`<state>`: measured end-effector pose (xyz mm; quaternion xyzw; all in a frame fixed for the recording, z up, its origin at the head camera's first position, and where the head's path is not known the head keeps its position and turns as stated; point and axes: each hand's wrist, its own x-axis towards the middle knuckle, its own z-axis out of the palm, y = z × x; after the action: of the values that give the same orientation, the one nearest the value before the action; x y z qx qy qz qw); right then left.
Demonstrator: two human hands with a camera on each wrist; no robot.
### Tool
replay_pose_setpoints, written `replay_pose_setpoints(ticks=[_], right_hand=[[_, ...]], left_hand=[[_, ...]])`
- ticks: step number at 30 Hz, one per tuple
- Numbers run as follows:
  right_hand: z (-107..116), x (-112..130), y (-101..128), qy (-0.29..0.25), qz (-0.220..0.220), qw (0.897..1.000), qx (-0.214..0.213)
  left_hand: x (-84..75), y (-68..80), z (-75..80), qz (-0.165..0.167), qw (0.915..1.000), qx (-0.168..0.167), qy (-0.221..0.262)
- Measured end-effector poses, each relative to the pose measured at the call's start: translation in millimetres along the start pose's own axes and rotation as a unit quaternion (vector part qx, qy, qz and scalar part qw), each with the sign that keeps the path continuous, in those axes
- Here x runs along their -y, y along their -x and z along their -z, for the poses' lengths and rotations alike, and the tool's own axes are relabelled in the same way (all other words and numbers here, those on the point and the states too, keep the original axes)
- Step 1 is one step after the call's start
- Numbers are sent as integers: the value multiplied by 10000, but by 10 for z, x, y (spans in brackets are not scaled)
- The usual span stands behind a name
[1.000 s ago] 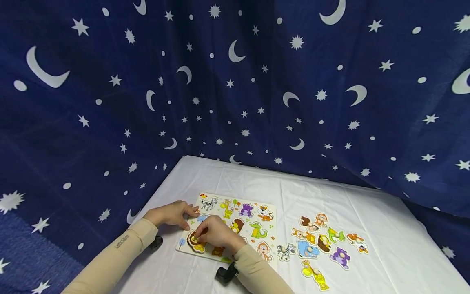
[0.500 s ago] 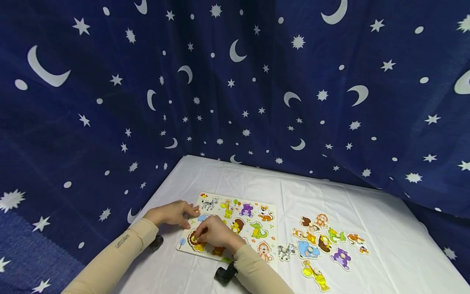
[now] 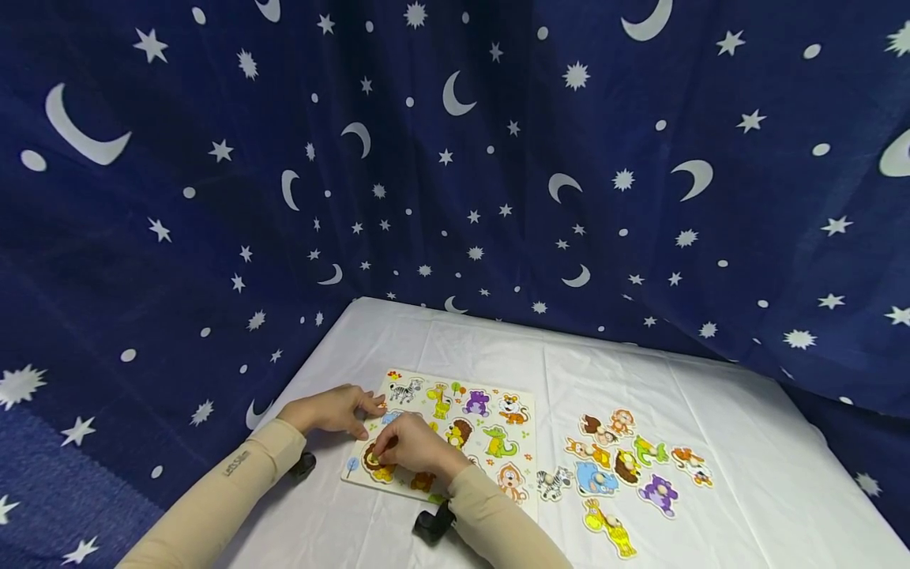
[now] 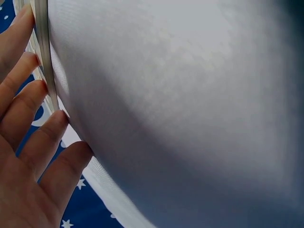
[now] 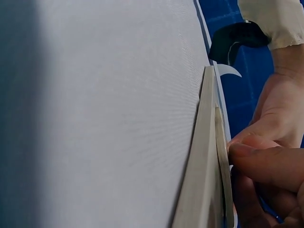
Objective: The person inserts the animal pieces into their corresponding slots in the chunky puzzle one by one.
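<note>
A lion puzzle piece [image 3: 384,475] lies over the lower left corner of the pale animal puzzle board [image 3: 524,474]. My right hand [image 3: 415,444] pinches it from above, thumb and fingertips together at its middle, where they hide its knob. Edge-on in the right wrist view, the thin piece [image 5: 222,156] sits slightly proud of the board's face, at a small tilt. My left hand [image 3: 334,411] rests at the board's left side, fingers spread and fairly straight, their tips on the board's edge. In the left wrist view those fingertips [image 4: 58,118] line the edge.
Loose knobbed animal pieces lie right of the board: a zebra [image 3: 553,484], a giraffe [image 3: 610,528], a blue hippo-like animal [image 3: 596,480], a purple animal [image 3: 659,495], a crocodile [image 3: 648,451] and several more. White cloth [image 3: 768,506] covers the table; a dark blue star-patterned curtain [image 3: 498,197] surrounds it.
My right hand has shifted slightly left with the lion piece, nudging it over the board's corner. The left hand stays in place. The head view has tilted a little.
</note>
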<state>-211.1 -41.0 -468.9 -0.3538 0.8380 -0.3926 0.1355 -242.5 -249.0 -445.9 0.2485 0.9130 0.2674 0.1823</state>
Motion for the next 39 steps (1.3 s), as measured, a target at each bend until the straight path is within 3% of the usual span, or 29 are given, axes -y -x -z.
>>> replay_pose_setpoints(ticks=[28,39], right_hand=[[-42,45,74,59,-16,10000,76],[84,75,85,-17,-2,10000,-55]], left_hand=[[53,31,-85,272,9995,-27,124],[49,-20,-26,102,9999,-34,-57]])
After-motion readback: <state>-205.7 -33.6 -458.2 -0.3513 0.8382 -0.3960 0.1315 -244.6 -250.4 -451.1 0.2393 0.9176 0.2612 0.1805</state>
